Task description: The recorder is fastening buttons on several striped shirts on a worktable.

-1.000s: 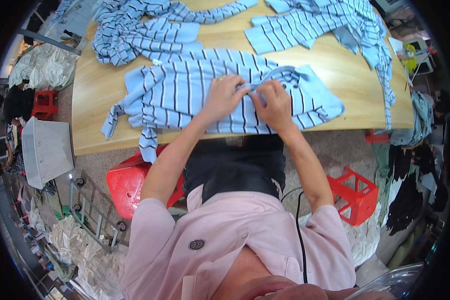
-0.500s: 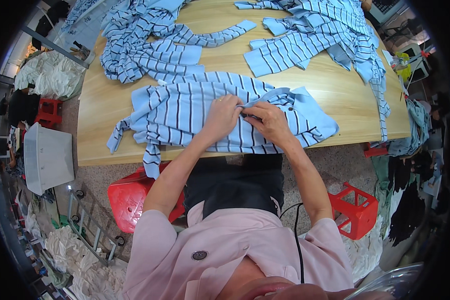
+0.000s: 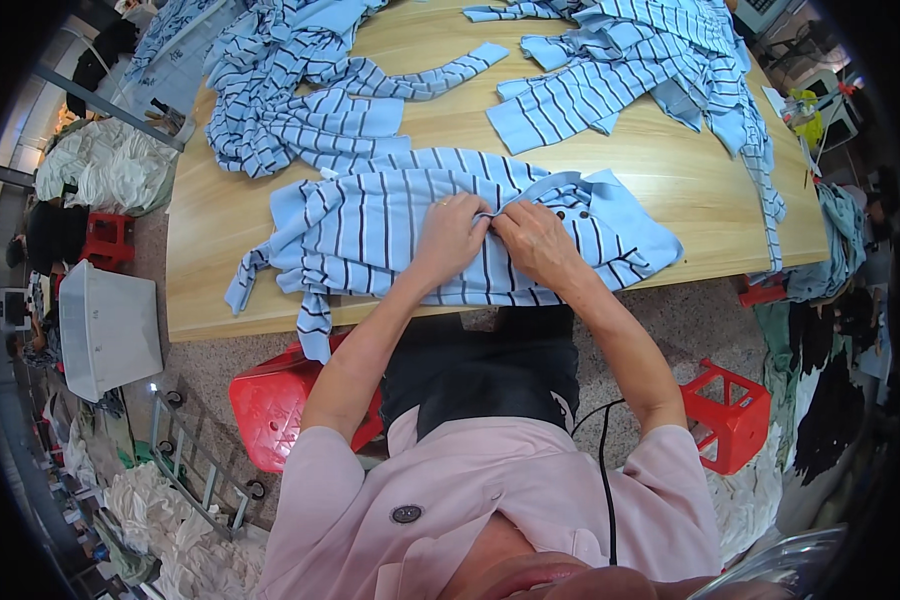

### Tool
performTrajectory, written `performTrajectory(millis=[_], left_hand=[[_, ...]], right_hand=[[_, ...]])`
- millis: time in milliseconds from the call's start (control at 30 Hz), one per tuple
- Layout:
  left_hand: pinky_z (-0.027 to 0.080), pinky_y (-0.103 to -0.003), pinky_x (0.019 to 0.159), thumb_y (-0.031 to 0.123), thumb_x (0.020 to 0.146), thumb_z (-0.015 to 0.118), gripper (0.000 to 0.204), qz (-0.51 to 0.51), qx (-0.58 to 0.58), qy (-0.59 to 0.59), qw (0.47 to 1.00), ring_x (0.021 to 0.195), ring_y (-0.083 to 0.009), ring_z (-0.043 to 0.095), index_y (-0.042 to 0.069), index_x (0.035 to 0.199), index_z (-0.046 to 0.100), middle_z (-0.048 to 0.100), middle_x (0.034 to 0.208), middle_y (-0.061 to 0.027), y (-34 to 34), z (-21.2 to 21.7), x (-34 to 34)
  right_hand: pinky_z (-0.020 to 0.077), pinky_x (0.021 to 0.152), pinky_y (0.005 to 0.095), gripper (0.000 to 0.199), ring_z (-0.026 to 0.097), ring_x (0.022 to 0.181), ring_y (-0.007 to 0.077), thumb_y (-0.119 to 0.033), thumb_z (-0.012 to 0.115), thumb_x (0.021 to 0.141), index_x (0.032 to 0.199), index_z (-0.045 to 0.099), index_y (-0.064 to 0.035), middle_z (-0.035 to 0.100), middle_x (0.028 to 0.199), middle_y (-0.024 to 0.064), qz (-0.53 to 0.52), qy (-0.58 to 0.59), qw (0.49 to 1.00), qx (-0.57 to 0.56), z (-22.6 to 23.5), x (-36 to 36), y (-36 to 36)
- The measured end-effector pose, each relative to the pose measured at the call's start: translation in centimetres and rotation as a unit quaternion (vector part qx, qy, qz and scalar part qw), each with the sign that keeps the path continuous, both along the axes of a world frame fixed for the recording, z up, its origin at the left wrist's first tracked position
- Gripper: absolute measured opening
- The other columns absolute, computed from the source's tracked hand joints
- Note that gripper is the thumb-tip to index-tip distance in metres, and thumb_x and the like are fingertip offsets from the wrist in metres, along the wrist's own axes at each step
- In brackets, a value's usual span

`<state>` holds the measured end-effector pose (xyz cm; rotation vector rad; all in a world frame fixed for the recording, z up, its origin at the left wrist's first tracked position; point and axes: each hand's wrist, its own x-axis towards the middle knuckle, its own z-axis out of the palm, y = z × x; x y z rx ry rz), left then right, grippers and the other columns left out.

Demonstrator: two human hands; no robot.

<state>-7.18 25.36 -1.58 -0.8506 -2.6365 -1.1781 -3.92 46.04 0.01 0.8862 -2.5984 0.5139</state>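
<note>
A light blue striped shirt [image 3: 370, 230] lies at the table's front edge, its plain blue collar [image 3: 630, 220] to the right and its sleeves bunched to the left. My left hand [image 3: 450, 238] pinches the raised plain blue front placket [image 3: 548, 184] from the left. Close beside it, almost touching, my right hand [image 3: 538, 245] is closed on the same strip. Two dark buttons [image 3: 572, 215] show on the placket just right of my right hand. Whatever lies between my fingertips is hidden.
Heaped striped shirts [image 3: 270, 110] cover the back left of the wooden table [image 3: 220, 285]; another pile [image 3: 650, 75] lies back right. Red stools [image 3: 275, 410] stand on both sides of me. A white bin [image 3: 110, 325] and a metal trolley [image 3: 195, 460] are at left.
My right hand's fingers have closed in toward my left fingertips, and a second button has come into sight. The whole view has shifted slightly.
</note>
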Motion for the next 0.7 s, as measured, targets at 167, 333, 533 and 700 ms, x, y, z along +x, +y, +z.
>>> performTrajectory(millis=[167,333,533,700], left_hand=[[0.047,-0.05,0.09,0.018,0.098,0.072,0.012,0.001,-0.003,-0.041,0.999,0.105,-0.0363,0.067,0.007,0.103,0.072,0.072,0.104,-0.0112,0.1,0.2,0.3],[0.047,-0.05,0.09,0.02,0.1,0.069,0.014,-0.013,-0.014,-0.049,0.999,0.105,-0.0361,0.067,0.007,0.102,0.074,0.074,0.104,-0.011,0.0,0.4,-0.1],[0.047,-0.051,0.091,0.022,0.104,0.066,0.018,-0.047,-0.009,-0.073,0.996,0.106,-0.037,0.067,0.007,0.104,0.075,0.075,0.105,-0.0119,-0.4,0.4,-0.5],[0.045,-0.05,0.096,0.023,0.105,0.065,0.019,-0.063,-0.012,-0.088,0.994,0.11,-0.036,0.066,0.007,0.107,0.074,0.074,0.108,-0.012,-0.7,0.3,-0.7]], right_hand=[[0.0563,0.076,0.0409,0.013,0.068,0.086,0.0291,-0.004,0.068,0.084,0.097,0.071,-0.0029,0.066,0.09,0.0106,0.021,0.084,0.993,-0.083,-0.7,0.5,0.0],[0.0572,0.074,0.0385,0.017,0.068,0.083,0.0274,-0.004,0.069,0.085,0.101,0.072,-0.0014,0.067,0.09,0.0103,0.035,0.113,0.99,-0.076,-0.3,0.5,0.0],[0.056,0.077,0.0375,0.018,0.068,0.086,0.0255,-0.006,0.069,0.086,0.103,0.073,-0.0012,0.067,0.092,0.0084,0.046,0.135,0.989,-0.035,0.0,0.3,0.3],[0.052,0.082,0.0427,0.011,0.067,0.093,0.0277,-0.005,0.072,0.087,0.098,0.07,-0.0053,0.07,0.102,0.0084,0.032,0.111,0.993,-0.029,0.4,0.2,0.3]])
